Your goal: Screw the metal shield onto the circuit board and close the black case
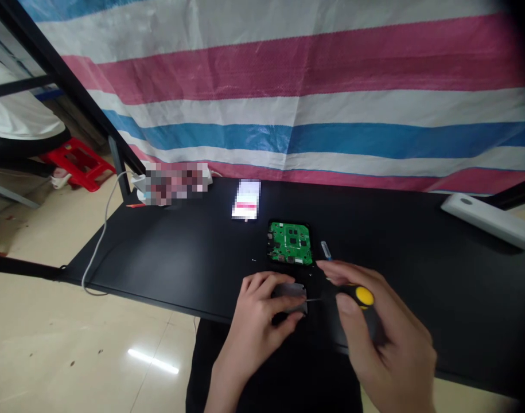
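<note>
My left hand (262, 310) grips a small grey metal plate (293, 291) near the front edge of the black table. Its fingers lie over the top and the thumb presses the near side. In my right hand (387, 327) is a screwdriver (350, 293) with a black handle and a yellow end. The screwdriver's thin shaft points left, its tip at the plate's right edge; whether it touches cannot be made out. Just beyond the hands lies a green circuit board (290, 242) in a black casing. Tiny screws (253, 260) lie on the table nearby.
A small clear-and-blue object (326, 250) lies right of the board. Behind is a lit phone (247, 199). A long white object (488, 221) rests at the far right. A grey cable (99, 244) hangs over the left edge. A seated person (23, 109) and red stool (79, 160) are at left.
</note>
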The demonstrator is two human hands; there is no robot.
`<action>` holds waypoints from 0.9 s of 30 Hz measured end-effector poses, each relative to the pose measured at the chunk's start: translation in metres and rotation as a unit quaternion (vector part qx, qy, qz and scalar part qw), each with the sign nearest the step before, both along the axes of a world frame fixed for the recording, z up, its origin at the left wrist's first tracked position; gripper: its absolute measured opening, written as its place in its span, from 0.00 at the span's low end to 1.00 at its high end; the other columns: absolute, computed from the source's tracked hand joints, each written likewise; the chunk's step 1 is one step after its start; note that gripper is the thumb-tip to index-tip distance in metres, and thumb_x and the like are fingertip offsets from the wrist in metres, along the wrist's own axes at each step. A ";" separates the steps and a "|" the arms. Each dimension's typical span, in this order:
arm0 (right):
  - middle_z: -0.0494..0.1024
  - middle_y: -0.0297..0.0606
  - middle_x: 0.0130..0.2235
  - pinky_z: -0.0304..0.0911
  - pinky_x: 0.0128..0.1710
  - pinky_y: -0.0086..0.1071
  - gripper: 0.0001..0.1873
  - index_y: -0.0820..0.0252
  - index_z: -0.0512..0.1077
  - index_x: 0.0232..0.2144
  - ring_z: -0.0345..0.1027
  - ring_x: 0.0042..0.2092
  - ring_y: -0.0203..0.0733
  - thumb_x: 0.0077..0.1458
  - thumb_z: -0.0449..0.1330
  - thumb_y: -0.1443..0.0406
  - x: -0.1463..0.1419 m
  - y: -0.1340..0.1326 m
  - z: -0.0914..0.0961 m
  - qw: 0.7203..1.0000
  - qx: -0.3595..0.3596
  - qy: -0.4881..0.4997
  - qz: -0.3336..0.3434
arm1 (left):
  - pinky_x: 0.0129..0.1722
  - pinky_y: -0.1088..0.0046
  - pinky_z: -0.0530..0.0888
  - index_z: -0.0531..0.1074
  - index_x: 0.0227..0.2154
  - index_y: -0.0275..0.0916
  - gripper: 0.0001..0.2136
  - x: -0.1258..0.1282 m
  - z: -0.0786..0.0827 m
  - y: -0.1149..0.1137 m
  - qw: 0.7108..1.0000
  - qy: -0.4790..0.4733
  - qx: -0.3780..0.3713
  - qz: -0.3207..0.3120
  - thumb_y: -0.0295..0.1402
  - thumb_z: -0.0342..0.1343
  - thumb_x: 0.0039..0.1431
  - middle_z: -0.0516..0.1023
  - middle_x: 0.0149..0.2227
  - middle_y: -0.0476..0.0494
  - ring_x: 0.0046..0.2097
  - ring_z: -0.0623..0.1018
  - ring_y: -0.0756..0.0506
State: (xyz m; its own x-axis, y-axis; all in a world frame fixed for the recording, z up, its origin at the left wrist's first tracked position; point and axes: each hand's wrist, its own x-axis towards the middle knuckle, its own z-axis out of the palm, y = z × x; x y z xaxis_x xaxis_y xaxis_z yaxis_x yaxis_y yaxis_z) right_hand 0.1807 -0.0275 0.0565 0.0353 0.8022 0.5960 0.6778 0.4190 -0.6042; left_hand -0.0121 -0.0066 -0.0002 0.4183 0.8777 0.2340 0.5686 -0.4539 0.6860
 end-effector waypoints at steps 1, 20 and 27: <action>0.85 0.37 0.48 0.76 0.51 0.34 0.22 0.53 0.75 0.64 0.82 0.48 0.40 0.71 0.61 0.67 -0.001 0.000 -0.002 1.000 0.000 0.015 -0.017 | 0.58 0.54 0.74 0.86 0.52 0.52 0.13 0.000 0.000 0.000 1.000 -0.002 -0.001 0.000 0.30 0.71 0.67 0.83 0.61 0.49 0.61 0.78 0.37; 0.84 0.35 0.51 0.79 0.49 0.31 0.24 0.48 0.78 0.61 0.82 0.47 0.37 0.68 0.61 0.74 0.007 0.005 0.010 0.996 0.029 -0.067 0.045 | 0.58 0.55 0.71 0.86 0.52 0.53 0.13 -0.001 0.001 0.002 1.000 -0.012 -0.022 -0.004 0.32 0.72 0.68 0.83 0.61 0.50 0.61 0.78 0.38; 0.83 0.33 0.44 0.75 0.44 0.30 0.21 0.49 0.82 0.55 0.79 0.40 0.34 0.65 0.67 0.75 0.006 0.009 0.009 0.994 0.075 -0.084 -0.003 | 0.59 0.55 0.71 0.86 0.52 0.53 0.12 -0.001 0.000 0.001 1.000 -0.010 -0.020 -0.006 0.33 0.71 0.69 0.83 0.62 0.49 0.62 0.78 0.38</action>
